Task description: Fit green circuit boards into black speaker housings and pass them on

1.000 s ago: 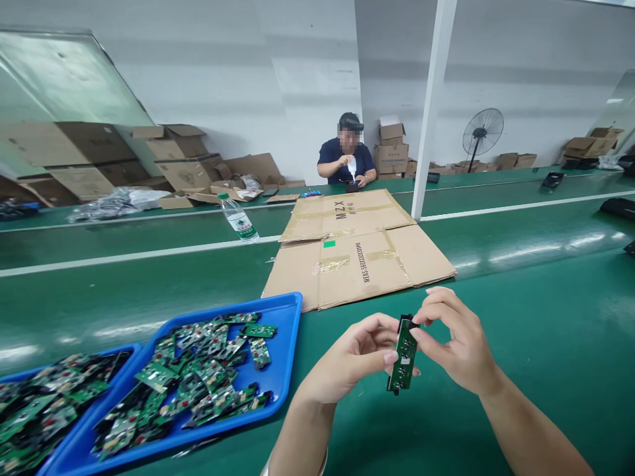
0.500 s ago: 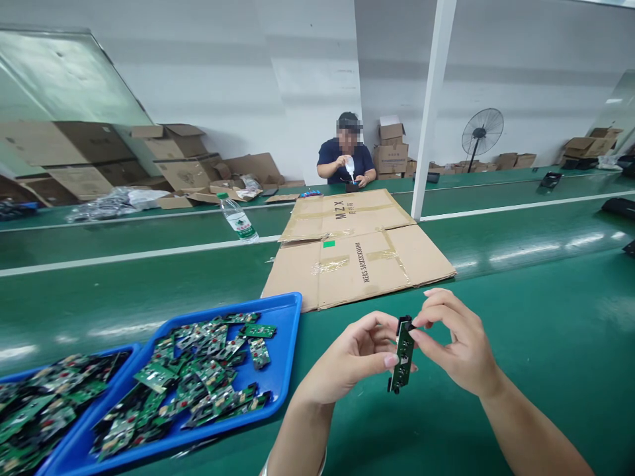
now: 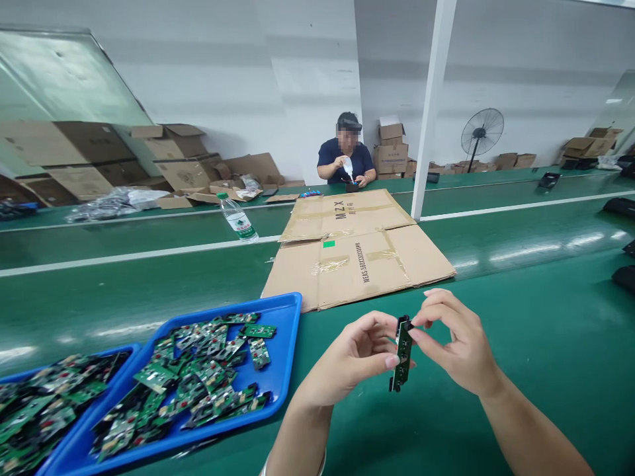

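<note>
A narrow green circuit board (image 3: 403,360) with black parts along it stands nearly upright in front of me. My left hand (image 3: 364,354) grips it from the left, thumb on its face and fingers behind. With thumb and index finger, my right hand (image 3: 449,337) pinches a small black part at the board's top right corner; the fingertips hide most of that part. Left of my hands, a blue tray (image 3: 296,330) holds many loose circuit boards (image 3: 213,373). A second blue tray (image 3: 133,350), also heaped with boards, is cut off by the frame's left edge.
Flattened cardboard (image 3: 357,258) lies across the green work surface (image 3: 536,344) beyond my hands. A water bottle (image 3: 238,218) stands left of it. Opposite sits a person (image 3: 347,155) holding a white squeeze bottle. A white post (image 3: 431,112) rises at right; dark objects (image 3: 625,277) lie at the right edge.
The board has turned slightly in my hands, showing its face a little more edge-on. Another dark object has come into view at the right edge. Both hands stay almost still.
</note>
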Demonstrator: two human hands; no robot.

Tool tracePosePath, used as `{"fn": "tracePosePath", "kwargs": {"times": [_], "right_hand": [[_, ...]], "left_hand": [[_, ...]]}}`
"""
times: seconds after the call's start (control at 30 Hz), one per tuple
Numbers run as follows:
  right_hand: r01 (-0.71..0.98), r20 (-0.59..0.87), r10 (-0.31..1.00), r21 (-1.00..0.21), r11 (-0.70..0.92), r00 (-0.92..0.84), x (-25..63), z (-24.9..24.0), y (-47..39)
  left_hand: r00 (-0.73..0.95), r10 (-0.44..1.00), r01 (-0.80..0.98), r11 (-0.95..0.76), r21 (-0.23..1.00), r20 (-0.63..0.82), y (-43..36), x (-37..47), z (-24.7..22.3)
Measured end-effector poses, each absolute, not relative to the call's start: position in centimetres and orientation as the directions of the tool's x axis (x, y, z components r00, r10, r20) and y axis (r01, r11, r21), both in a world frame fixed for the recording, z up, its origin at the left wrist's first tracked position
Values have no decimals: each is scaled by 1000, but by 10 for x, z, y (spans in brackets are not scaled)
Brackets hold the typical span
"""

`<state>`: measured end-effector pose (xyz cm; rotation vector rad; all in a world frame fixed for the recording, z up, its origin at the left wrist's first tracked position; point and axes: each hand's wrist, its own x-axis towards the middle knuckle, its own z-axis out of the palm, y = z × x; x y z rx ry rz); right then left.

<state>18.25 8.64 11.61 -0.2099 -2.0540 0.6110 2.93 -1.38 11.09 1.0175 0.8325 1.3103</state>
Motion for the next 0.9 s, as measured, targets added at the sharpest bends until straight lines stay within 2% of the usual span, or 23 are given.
{"fn": "tracePosePath", "kwargs": {"times": [0.17,0.5,0.7,0.9], "right_hand": [[-90,759,382,-497,863,-528,182,116,86],[-85,766,383,-490,867,-517,182,117,87],[-104,757,407,-524,845,-511,183,116,87],[-129,706,459,-608,783,-540,187,116,87]], "left_hand": [[36,996,-299,-68,952,83,-14,30,110],[-117,977,-30,-185,982,181,-18,36,111],[-213,944,175,-218,960,253,-20,41,116],[-211,916,354,-254,900,341,-20,41,114]]}}
